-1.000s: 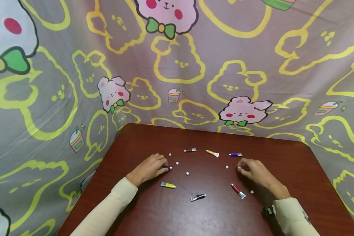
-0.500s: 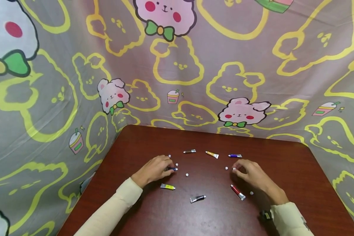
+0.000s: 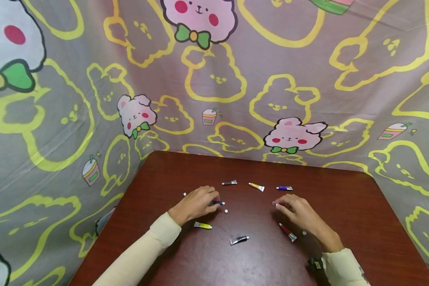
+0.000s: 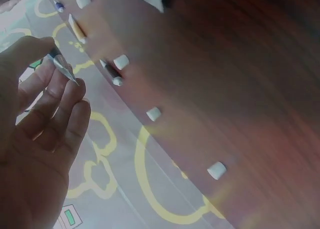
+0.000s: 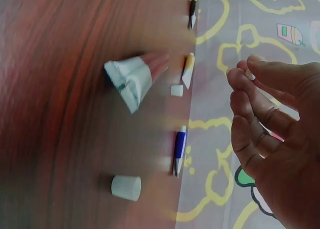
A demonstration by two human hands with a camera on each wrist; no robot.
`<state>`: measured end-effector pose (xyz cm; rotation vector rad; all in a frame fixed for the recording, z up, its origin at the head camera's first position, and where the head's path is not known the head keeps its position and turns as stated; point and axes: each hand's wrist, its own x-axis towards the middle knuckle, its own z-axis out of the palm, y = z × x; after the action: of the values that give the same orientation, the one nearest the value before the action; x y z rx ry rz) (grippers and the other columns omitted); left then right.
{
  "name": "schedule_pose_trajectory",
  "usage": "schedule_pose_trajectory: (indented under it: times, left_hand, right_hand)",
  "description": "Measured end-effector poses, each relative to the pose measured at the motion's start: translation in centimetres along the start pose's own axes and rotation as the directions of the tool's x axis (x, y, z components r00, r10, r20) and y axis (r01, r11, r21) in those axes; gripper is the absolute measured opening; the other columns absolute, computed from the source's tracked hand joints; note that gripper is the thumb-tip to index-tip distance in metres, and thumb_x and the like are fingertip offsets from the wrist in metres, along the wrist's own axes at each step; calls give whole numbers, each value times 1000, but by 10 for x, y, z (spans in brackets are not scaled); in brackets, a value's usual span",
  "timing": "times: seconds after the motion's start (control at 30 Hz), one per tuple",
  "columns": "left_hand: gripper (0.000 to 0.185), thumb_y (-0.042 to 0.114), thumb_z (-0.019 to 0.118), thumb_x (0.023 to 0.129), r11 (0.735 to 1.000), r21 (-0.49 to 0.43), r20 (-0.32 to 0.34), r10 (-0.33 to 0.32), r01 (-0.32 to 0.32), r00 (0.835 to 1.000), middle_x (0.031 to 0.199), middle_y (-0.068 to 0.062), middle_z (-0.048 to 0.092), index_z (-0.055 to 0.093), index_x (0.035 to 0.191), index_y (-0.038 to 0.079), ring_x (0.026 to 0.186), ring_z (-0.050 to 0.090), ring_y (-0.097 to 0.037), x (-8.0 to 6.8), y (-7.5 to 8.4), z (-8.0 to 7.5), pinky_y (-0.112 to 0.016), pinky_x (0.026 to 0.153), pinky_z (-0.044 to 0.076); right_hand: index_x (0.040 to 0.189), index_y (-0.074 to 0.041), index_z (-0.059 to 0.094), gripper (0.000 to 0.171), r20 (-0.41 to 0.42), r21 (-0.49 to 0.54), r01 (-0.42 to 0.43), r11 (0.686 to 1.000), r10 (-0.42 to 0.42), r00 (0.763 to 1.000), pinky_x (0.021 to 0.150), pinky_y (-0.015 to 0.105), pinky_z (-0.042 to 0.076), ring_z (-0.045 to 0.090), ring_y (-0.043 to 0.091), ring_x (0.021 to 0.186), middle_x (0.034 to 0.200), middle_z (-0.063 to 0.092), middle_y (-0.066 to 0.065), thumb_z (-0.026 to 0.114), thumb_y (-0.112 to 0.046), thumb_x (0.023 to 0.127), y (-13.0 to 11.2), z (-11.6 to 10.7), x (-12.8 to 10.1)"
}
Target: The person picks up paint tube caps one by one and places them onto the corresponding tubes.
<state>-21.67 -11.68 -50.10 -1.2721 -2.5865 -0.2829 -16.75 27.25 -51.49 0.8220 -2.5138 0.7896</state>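
My left hand (image 3: 198, 204) grips a small dark blue paint tube (image 3: 219, 203), its white neck pointing right. In the left wrist view the silver crimped end of this tube (image 4: 65, 69) sticks out past the fingers. A little white cap (image 5: 251, 75) is pinched between the right hand's (image 3: 296, 212) thumb and fingertips. Another white cap (image 3: 273, 203) lies right at those fingertips, and a further cap (image 3: 226, 211) rests just right of the left hand. Close below the right hand is a red paint tube (image 3: 287, 232) with a cap (image 3: 304, 233) beside it.
Along the back of the brown table (image 3: 271, 262) lie a brown tube (image 3: 229, 182), an orange tube (image 3: 256, 186) and a purple tube (image 3: 284, 188). Nearer are a yellow tube (image 3: 203, 225) and a black one (image 3: 239, 240). Patterned cloth (image 3: 232, 99) hangs behind the table.
The left hand has moved right with the blue tube, now covering two caps, while one cap shows to its left. The right hand has moved left with its cap.
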Motion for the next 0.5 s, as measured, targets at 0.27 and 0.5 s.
schedule_pose_trajectory:
  times: [0.27,0.5]
  left_hand:
    - [17,29,84,95,1000,4,23,15,-15,1000,97,2,72,77,100,15,91,66,-17,5,9,-4,-36,86,56]
    - [18,33,82,97,998,39,30,40,-41,999,97,4,74,77,102,17,92,66,-16,12,16,-4,-35,86,55]
  right_hand:
    - [103,-12,75,17,32,72,-135,988,134,991,71,28,60,71,5,84,94,75,-7,84,-3,93,-14,4,2]
    - [99,-15,75,15,22,100,-168,981,166,986,71,28,62,72,7,84,91,75,-9,84,-5,93,-27,10,4]
